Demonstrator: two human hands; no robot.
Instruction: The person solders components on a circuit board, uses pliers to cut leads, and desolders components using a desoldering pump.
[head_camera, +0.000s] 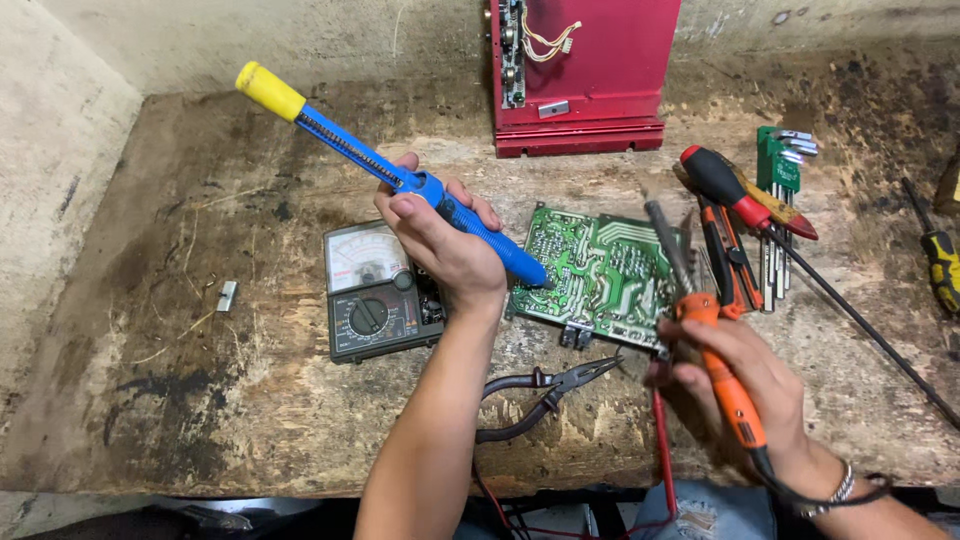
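Right hand (745, 385) grasping orange soldering iron (722, 385), left hand (445, 245) clenched round blue desoldering pump (400, 180), green circuit board (598, 275)

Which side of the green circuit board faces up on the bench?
Solder side up: the green circuit board shows pale traces and joints, no component bodies.

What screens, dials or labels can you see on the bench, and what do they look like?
Meter: lies flat left of the left hand; dark box with a pale needle scale above a round black knob.
Label: small silver rectangle low on the red case at the back.
No packages or lit screens.
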